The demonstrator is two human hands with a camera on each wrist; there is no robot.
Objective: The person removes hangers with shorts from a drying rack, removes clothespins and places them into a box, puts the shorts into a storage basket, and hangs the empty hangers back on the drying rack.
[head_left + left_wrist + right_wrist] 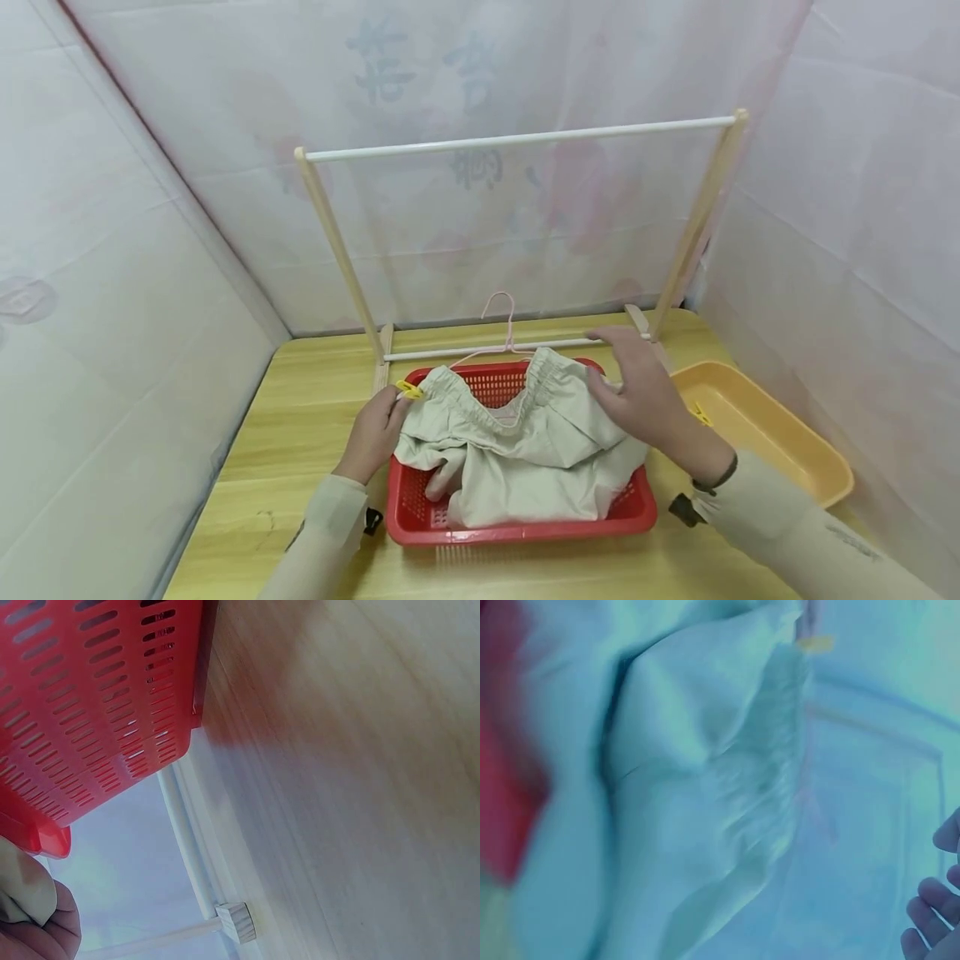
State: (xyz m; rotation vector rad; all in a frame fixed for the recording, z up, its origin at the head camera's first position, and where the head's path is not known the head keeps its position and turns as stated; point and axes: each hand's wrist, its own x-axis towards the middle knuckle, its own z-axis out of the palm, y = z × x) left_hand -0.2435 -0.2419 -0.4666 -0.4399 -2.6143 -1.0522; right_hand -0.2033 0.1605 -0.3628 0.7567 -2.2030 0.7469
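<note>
A pair of cream pants (525, 467) with a gathered elastic waistband lies draped over a red perforated basket (517, 533). From behind the waistband rises the hook of a pink hanger (512, 321). At the waistband's left corner sits a yellow clothespin (408, 389). My left hand (375, 433) grips the cloth just below that clothespin; the left wrist view shows its fingers (64, 919) curled against the fabric. My right hand (641, 396) is spread beside the waistband's right end. In the right wrist view its fingers (930, 915) are apart from the cloth.
A wooden rack with a white top bar (525, 140) stands behind the basket. To the right lies a yellow-orange tray (772, 433), with another yellow clothespin (700, 414) by my right wrist. Fabric walls (840, 208) enclose the wooden table (277, 450).
</note>
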